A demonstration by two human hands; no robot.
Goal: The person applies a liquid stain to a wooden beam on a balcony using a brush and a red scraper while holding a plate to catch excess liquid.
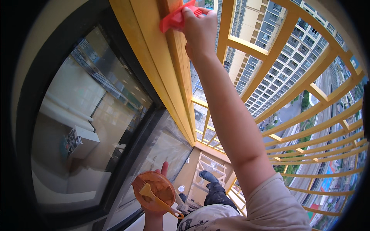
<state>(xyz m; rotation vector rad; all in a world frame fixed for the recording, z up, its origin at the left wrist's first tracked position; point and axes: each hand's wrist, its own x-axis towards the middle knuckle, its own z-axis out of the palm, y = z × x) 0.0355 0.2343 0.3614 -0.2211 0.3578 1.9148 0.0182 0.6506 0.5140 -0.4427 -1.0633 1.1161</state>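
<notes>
At the top, my right hand grips a red plastic scraper, its edge lying against the yellow wooden beam beside the window frame. Lower down, my left hand holds up a round orange-brown bowl by its underside, with a finger showing past the rim. Brownish paste coats the inside of the bowl. A brush or spatula with a yellow handle lies across it, the handle end sticking out over the rim.
A black-framed glass window fills the left. On the right, a yellow lattice stands before tall buildings and a road far below. My foot in a dark clog is on a wooden ladder or frame; a small white round object lies below.
</notes>
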